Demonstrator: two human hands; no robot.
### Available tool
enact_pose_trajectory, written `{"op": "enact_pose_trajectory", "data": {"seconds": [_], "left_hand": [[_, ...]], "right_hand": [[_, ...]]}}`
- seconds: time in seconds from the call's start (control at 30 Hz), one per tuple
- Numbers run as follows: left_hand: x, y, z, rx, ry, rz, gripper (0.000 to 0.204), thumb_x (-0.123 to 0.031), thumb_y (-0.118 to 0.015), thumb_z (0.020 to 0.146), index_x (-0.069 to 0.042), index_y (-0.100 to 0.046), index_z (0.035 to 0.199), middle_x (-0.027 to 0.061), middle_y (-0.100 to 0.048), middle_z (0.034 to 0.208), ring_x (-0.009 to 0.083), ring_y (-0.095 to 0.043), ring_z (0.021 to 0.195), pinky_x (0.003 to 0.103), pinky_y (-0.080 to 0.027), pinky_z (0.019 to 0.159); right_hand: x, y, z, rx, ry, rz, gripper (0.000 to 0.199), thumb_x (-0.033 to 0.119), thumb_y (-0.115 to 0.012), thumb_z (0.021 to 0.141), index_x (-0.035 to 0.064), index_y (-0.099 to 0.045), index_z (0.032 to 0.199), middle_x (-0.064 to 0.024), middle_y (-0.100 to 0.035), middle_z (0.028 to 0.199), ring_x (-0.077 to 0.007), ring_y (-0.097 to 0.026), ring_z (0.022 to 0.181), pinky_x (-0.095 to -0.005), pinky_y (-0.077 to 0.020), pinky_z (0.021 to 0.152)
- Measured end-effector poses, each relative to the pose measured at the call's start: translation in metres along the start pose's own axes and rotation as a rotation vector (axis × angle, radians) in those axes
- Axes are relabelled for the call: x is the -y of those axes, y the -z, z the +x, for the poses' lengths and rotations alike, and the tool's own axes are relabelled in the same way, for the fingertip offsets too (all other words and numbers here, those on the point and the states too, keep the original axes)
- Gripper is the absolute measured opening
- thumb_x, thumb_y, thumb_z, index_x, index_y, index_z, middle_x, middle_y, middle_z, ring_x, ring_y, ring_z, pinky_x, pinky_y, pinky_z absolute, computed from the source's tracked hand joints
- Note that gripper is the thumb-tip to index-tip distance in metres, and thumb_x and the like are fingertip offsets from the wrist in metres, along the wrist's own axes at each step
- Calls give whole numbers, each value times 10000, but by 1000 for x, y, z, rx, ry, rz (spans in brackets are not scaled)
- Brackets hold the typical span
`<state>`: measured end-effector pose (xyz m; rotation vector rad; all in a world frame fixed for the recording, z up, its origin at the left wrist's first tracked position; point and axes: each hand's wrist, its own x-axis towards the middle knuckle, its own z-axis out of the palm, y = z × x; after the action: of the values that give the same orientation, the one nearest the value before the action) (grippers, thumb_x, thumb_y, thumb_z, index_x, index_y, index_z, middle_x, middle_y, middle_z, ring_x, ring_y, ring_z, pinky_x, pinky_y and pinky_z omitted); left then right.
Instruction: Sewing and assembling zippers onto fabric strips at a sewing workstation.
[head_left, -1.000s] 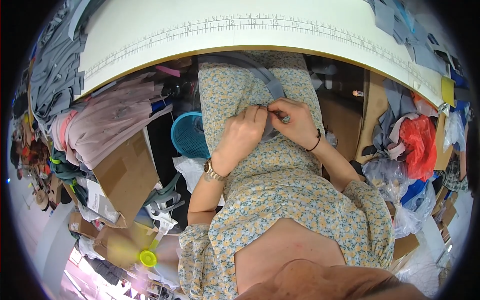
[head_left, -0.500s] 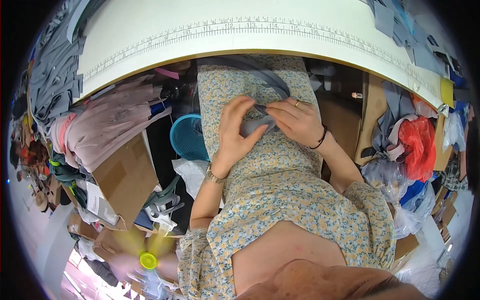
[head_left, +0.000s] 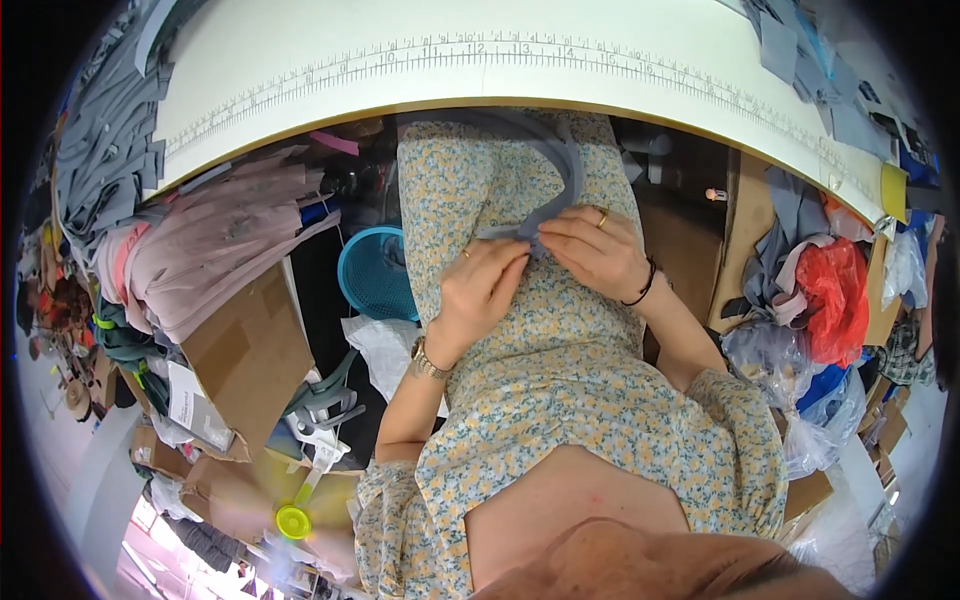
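A long grey fabric strip (head_left: pixel 571 168) curves down from under the table edge across my lap, over a flowered dress (head_left: pixel 540 375). My left hand (head_left: pixel 482 288) pinches its near end between thumb and fingertips. Close beside it, my right hand (head_left: pixel 598 252) grips the same strip, fingers bent over it. The fingertips of both hands nearly meet, and they cover part of the fabric. A short grey piece sticks out to the left above my left fingers; I cannot tell whether it is the strip's own end.
Ahead lies a white table (head_left: pixel 480 80) with printed ruler marks. Many grey fabric strips (head_left: pixel 110 140) heap at its left. A blue basket (head_left: pixel 378 275), a cardboard box (head_left: pixel 250 345) and pink cloth (head_left: pixel 210 240) are at my left; a red plastic bag (head_left: pixel 835 300) lies right. A yellow-green fan (head_left: pixel 293 521) stands behind left.
My left hand's fingers, spread before, have closed on the strip near my right hand. Both hands sit slightly lower, and the strip's loop hangs in a fuller curve.
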<state>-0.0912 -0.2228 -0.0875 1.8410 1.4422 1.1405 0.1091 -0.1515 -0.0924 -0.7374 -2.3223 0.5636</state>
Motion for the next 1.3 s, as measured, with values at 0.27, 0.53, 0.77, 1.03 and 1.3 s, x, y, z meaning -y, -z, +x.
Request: {"op": "enact_pose_trajectory", "data": {"seconds": [0.27,0.53,0.77,1.03,1.3], "left_hand": [[-3,0,6,72,-58,110,187,37,-735,780,2,-694,959,121,-696,885,271,-678,795,331,-546,682],[12,-9,-14,-44,497,-484,146,80,-637,825,-22,-656,927,71,-691,977,117,-632,761,249,-506,661],[-2,-4,3,193,536,-753,121,70,-568,872,-17,-527,946,47,-659,900,95,-540,612,248,-467,574],[55,59,-24,426,312,159,153,-31,-646,860,-11,-520,945,199,-644,895,388,-641,712,427,-515,603],[-3,26,34,-88,-59,116,335,-132,-749,815,-17,-610,1098,141,-646,1032,336,-601,995,423,-475,865]], "right_hand": [[1,2,6,50,42,-31,190,77,-709,700,47,-720,887,-34,-701,998,-188,-665,910,-331,-572,762],[1,2,-3,60,-1,-24,209,73,-715,688,70,-718,897,-23,-703,978,-175,-664,910,-328,-562,718],[-4,4,-2,93,-99,180,138,53,-726,730,71,-691,863,-34,-703,949,-201,-680,870,-327,-554,688],[-29,39,-2,178,-257,249,69,2,-728,796,25,-677,836,-66,-706,846,-201,-699,785,-327,-561,708],[-1,-4,5,14,-884,1051,97,-18,-720,876,-23,-630,913,-36,-653,905,-49,-605,775,-215,-494,670]]}}
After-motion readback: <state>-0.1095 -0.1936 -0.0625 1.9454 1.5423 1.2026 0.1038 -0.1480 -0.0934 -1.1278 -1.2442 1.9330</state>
